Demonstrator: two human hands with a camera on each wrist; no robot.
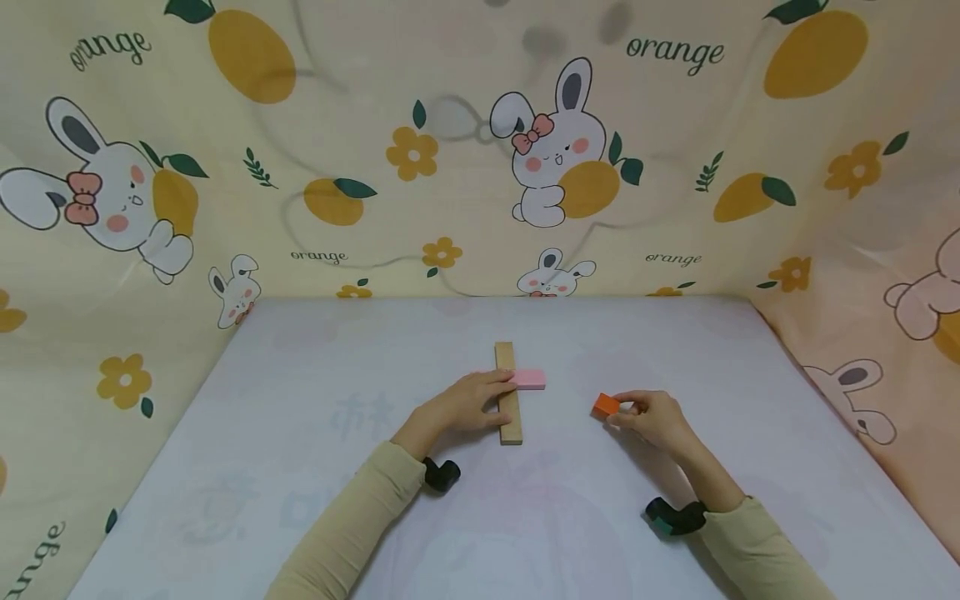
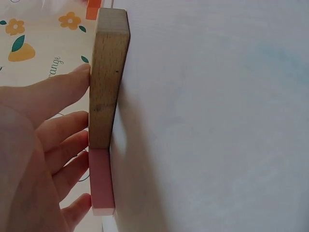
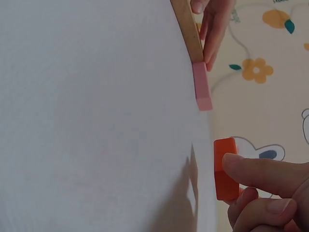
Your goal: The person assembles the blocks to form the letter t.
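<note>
A long wooden block point(image 1: 511, 429) lies on the white table, pointing away from the person. Against its right side sits a pink block point(image 1: 531, 380), jutting out crosswise. My left hand point(image 1: 468, 402) rests on the wooden block, thumb at the near part and fingertips by the pink block; in the left wrist view the fingers point(image 2: 67, 130) are fairly straight and touch both blocks. To the right, apart from these, my right hand point(image 1: 658, 419) pinches an orange block point(image 1: 604, 407) between thumb and fingers. In the right wrist view the orange block point(image 3: 225, 186) is above its shadow.
A white tabletop point(image 1: 300, 500) spreads around the blocks. Behind it and at both sides hangs a cream cloth point(image 1: 450, 200) printed with rabbits, oranges and flowers. Black wrist devices point(image 1: 442, 476) show at both sleeve cuffs.
</note>
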